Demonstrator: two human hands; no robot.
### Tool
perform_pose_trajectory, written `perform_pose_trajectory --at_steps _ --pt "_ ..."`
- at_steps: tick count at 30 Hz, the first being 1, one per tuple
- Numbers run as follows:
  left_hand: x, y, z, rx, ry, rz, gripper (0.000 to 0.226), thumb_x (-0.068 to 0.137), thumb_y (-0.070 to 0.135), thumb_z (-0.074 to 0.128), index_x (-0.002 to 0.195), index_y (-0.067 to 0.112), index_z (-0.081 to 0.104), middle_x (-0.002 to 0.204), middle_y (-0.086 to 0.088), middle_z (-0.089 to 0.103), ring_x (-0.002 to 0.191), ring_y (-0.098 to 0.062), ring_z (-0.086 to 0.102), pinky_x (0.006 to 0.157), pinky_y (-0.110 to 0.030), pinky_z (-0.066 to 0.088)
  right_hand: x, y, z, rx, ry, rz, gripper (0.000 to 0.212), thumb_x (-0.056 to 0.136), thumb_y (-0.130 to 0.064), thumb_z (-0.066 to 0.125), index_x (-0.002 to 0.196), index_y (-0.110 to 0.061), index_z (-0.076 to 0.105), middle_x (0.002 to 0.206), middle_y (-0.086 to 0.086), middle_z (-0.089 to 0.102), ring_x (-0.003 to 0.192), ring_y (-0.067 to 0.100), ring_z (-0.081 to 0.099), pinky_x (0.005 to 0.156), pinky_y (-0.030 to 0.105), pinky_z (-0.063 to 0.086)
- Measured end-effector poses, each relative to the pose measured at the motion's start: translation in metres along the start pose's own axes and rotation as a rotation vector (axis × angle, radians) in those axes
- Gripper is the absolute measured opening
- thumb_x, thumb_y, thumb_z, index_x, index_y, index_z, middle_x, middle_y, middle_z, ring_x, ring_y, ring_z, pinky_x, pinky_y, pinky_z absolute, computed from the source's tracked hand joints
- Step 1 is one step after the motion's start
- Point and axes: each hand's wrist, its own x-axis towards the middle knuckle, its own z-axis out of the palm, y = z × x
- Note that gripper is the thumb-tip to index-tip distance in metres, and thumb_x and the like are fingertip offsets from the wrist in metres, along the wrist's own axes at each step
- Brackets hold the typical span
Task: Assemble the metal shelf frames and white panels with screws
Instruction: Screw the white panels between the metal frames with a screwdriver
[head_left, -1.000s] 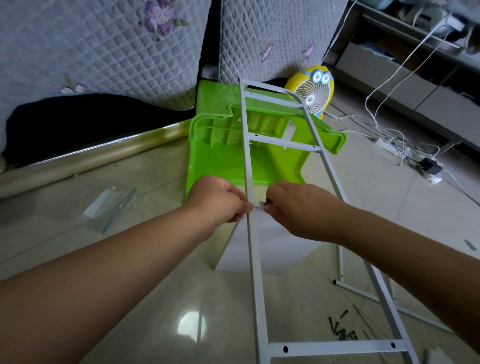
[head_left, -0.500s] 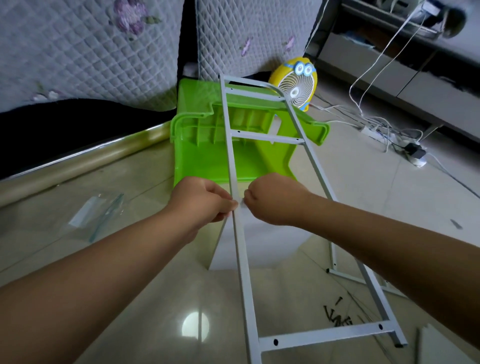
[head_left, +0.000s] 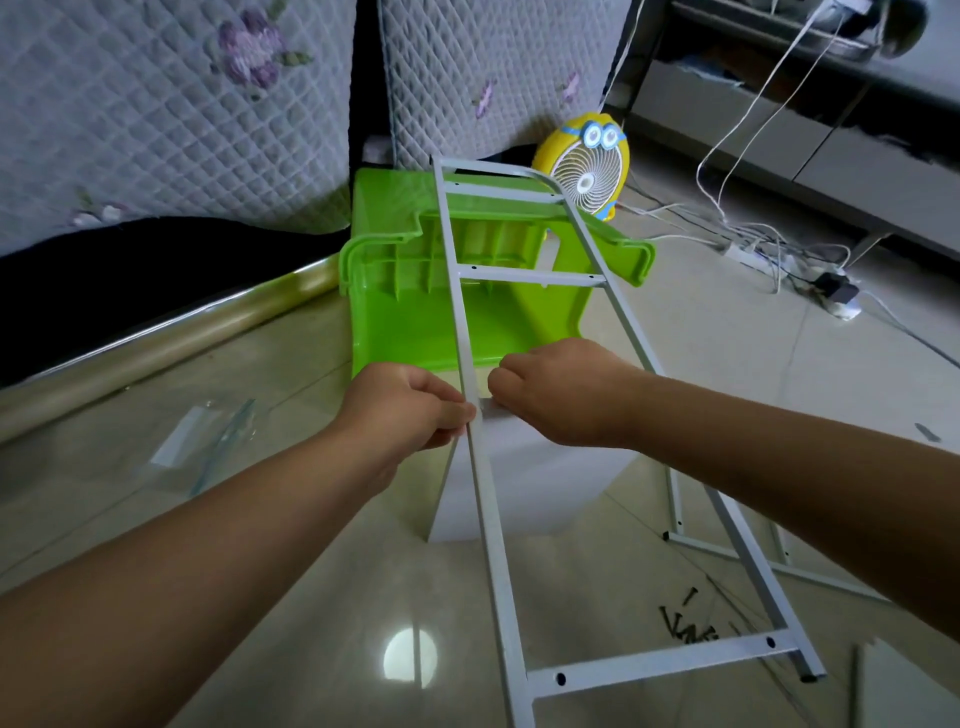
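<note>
Bag of clear plastic lies on the tiled floor, well left of the pale grey metal ladder frame. Left hand curls its fingers around that frame's left rail, midway up. The frame's far end leans over a bright green plastic stool. A flat white panel stands behind the rail, touching it. Right hand, just right of the rail, has fingers curled at the panel's top corner; whether they hold anything cannot be told. Loose black screws lie near the frame's lower right end.

Matt painted metal frame, glossy green plastic stool, polished floor tiles
</note>
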Motion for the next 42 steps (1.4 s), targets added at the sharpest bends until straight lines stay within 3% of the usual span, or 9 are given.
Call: perform_pose_trajectory --at_steps 4,8,12,16,19,26,30,32,42 --pt "0.003 -0.001 0.0 0.013 0.009 0.014 0.018 0.076 -0.007 0.069 0.065 0.004 0.058 0.056 -0.008 0.059 0.035 0.0 0.054 0.044 -0.011 0.048 0.005 -0.012 0.009 0.111 -0.004 0.279 0.019 0.097 -0.022 0.034 0.098 -0.011 0.05 0.098 0.01 0.06 0.087 0.032 0.058 0.057 0.029 0.034" --pt "0.005 -0.002 0.0 0.028 0.024 0.019 0.021 0.076 -0.006 0.069 0.062 0.006 0.059 0.05 -0.004 0.058 0.044 -0.009 0.056 0.046 -0.013 0.049 0.005 -0.006 0.001 0.372 -0.038 0.313 0.038 0.1 -0.029 0.03 0.065 -0.016 0.038 0.069 0.006 0.047 0.076 0.028 0.047 0.062 0.029 0.028" --pt "0.007 0.0 0.003 0.203 0.095 0.109 0.017 0.075 0.001 0.071 0.091 0.003 0.065 0.077 -0.005 0.061 0.071 -0.019 0.057 0.067 -0.027 0.048 -0.028 0.025 0.002 0.602 0.096 0.408 0.035 0.099 -0.024 0.037 0.08 0.001 0.052 0.077 0.018 0.053 0.077 0.027 0.048 0.073 0.035 0.033" --pt "0.002 0.002 0.013 0.916 0.27 0.586 0.045 0.07 0.0 0.069 0.113 0.01 0.061 0.108 -0.014 0.056 0.104 -0.035 0.052 0.084 -0.036 0.041 -0.082 0.048 0.031 0.593 0.358 0.585 0.035 0.092 -0.023 0.042 0.077 0.005 0.056 0.069 0.011 0.05 0.068 0.022 0.044 0.063 0.031 0.03" --pt "-0.003 -0.002 0.034 1.172 0.194 1.009 0.04 0.058 -0.01 0.059 0.096 0.0 0.066 0.093 -0.023 0.058 0.084 -0.043 0.056 0.07 -0.045 0.049 -0.122 0.06 0.064 0.648 0.454 0.795 0.025 0.093 -0.012 0.045 0.088 0.007 0.06 0.082 0.016 0.059 0.075 0.023 0.049 0.067 0.03 0.031" --pt "0.009 -0.016 0.119 1.324 -0.039 1.218 0.045 0.081 0.024 0.037 0.109 -0.004 0.06 0.099 -0.021 0.062 0.087 -0.037 0.061 0.079 -0.038 0.041 -0.208 0.06 0.194 0.711 -0.08 1.129 0.022 0.095 -0.016 0.04 0.086 -0.004 0.056 0.083 0.011 0.053 0.087 0.027 0.054 0.067 0.025 0.031" --pt "0.016 -0.019 0.135 1.339 -0.021 1.193 0.044 0.082 0.026 0.038 0.11 0.001 0.062 0.094 -0.019 0.062 0.078 -0.036 0.06 0.064 -0.036 0.048 -0.243 0.041 0.266 0.693 -0.309 1.23 0.018 0.093 -0.017 0.043 0.088 -0.004 0.056 0.095 0.014 0.058 0.097 0.027 0.053 0.076 0.028 0.038" --pt "0.021 -0.024 0.133 1.377 0.02 1.21 0.041 0.083 0.023 0.038 0.11 0.002 0.061 0.088 -0.019 0.061 0.073 -0.035 0.057 0.06 -0.036 0.046 -0.254 0.03 0.294 0.675 -0.343 1.299 0.023 0.091 -0.019 0.048 0.105 -0.002 0.055 0.113 0.018 0.056 0.107 0.03 0.053 0.084 0.031 0.042" --pt "0.027 -0.026 0.133 1.319 0.013 1.227 0.048 0.072 0.002 0.03 0.105 -0.007 0.064 0.067 -0.021 0.054 0.055 -0.034 0.051 0.052 -0.033 0.042 -0.254 0.02 0.323 0.584 -0.353 1.417 0.023 0.087 -0.014 0.048 0.108 -0.01 0.058 0.114 0.01 0.055 0.108 0.028 0.055 0.086 0.032 0.045"
